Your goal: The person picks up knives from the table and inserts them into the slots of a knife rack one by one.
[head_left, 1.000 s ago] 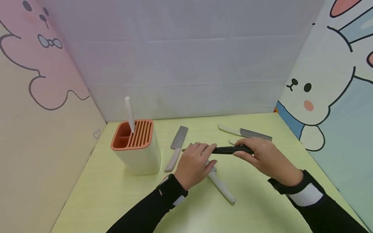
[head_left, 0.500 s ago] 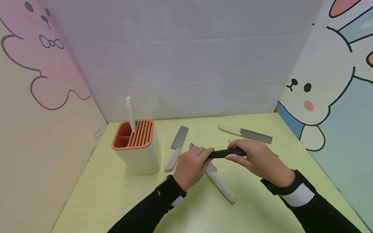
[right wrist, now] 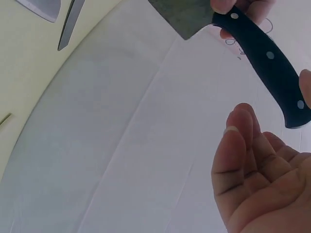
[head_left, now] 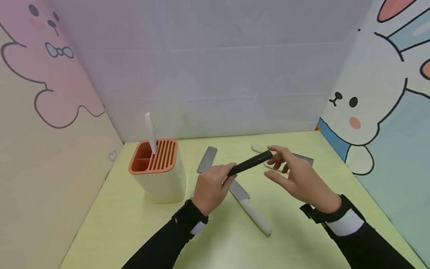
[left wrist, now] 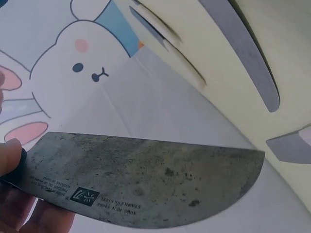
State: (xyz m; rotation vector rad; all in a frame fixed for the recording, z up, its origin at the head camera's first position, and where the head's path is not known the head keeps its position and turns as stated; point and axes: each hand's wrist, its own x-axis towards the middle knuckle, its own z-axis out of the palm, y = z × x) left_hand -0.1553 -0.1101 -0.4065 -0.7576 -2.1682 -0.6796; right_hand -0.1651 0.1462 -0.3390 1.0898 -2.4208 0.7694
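Observation:
My left hand (head_left: 213, 185) grips a kitchen knife (head_left: 250, 164) where the black handle meets the blade. The handle points right and slightly up. In the left wrist view its broad, stained blade (left wrist: 146, 179) shows whole, with small lettering near the handle. My right hand (head_left: 295, 177) is beside the handle's butt end, fingers loosely bent. From the right wrist, three rivets show along the handle (right wrist: 270, 55), and the right palm (right wrist: 272, 194) holds nothing. Below the left hand lies a white-handled knife (head_left: 255, 216) on the table.
A white knife block (head_left: 164, 188) with an orange slotted top stands at left, one white-handled knife (head_left: 150, 130) upright in it. A cleaver (head_left: 206, 158) lies beside it, partly behind the left hand. More white-handled knives (head_left: 258, 148) lie behind the right hand.
The right fingers have loosened from the black handle. My left hand has moved slightly left, keeping its grip, and the handle's butt end has tilted upward.

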